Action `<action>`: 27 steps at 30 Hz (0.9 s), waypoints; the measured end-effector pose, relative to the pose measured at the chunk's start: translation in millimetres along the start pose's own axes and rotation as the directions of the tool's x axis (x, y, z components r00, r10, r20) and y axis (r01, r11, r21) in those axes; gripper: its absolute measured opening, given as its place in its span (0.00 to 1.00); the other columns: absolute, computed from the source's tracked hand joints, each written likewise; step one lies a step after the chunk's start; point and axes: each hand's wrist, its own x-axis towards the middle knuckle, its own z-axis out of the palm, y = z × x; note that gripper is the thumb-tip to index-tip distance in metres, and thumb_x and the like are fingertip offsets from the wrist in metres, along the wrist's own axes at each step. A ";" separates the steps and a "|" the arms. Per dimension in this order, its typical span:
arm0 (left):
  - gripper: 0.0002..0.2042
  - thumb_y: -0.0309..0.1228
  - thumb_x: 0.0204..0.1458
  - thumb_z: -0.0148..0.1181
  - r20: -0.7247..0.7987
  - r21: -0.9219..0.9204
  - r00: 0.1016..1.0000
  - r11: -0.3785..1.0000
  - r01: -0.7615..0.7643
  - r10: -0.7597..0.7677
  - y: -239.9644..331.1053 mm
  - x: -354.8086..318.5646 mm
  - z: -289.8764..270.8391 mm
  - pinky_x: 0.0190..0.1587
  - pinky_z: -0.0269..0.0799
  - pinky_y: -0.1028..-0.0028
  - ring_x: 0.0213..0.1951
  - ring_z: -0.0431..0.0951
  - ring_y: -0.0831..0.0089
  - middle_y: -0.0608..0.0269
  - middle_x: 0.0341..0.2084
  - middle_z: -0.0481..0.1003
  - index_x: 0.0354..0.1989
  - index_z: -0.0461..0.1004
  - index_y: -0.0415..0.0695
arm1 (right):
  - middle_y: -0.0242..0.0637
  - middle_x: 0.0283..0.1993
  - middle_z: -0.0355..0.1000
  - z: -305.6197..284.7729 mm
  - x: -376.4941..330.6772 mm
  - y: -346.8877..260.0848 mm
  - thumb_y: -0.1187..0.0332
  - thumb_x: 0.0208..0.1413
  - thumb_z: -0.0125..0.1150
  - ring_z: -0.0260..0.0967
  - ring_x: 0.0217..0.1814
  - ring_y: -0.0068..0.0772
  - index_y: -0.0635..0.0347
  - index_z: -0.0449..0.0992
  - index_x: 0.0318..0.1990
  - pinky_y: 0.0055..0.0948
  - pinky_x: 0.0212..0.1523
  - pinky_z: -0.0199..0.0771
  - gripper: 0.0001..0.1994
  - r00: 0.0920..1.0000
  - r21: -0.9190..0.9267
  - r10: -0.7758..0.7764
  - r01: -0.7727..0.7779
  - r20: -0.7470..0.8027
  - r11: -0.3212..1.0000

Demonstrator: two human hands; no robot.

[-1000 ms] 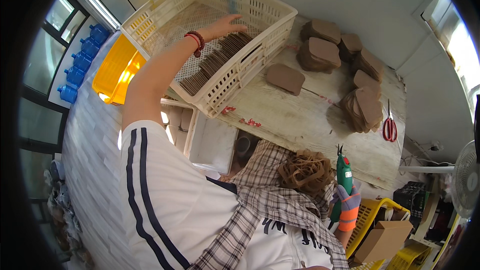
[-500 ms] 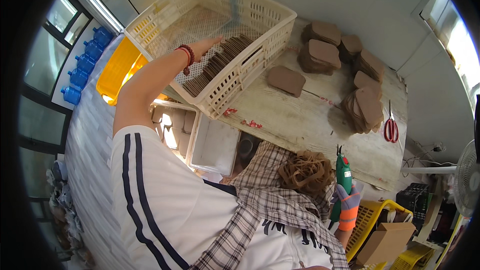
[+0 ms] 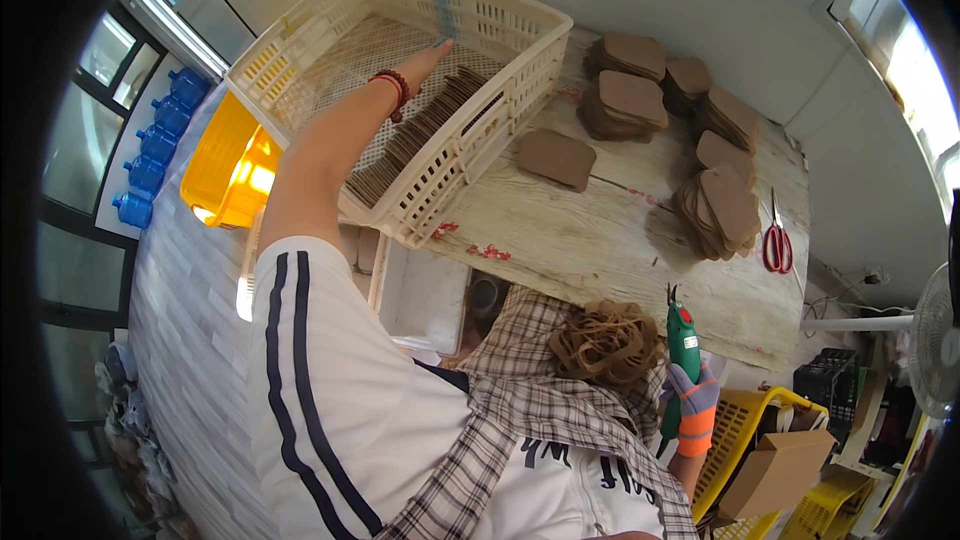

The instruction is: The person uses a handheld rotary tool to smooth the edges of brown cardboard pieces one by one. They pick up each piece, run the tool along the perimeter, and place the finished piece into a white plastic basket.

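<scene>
Reaching into the cream basket (image 3: 520,60), left hand (image 3: 425,62) flat, unclenched; brown card row (image 3: 425,130) just beneath.

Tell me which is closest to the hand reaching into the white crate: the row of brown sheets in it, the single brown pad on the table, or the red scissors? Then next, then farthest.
From the left hand, in the head view:
1. Row of brown sheets, inside the crate, just beneath the hand.
2. Single brown pad, on the table beside the crate.
3. Red scissors, far right of the table.

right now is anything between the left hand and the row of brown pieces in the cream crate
Nothing visible does. The left hand reaches over the crate rim, fingers stretched out flat above the row of brown pieces. Open air lies between them; whether it touches them is unclear.
</scene>
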 end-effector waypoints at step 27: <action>0.32 0.45 0.42 0.67 0.146 0.509 0.962 0.816 -0.272 0.229 110.8 71.0 225.2 0.51 0.64 0.57 0.58 0.63 0.54 0.45 0.55 0.65 0.51 0.69 0.35 | 0.32 0.27 0.73 -23.4 5.7 31.5 0.66 0.44 0.71 0.67 0.23 0.15 0.67 0.73 0.43 0.17 0.23 0.67 0.20 0.996 -0.043 -0.011 0.008 -0.085 0.999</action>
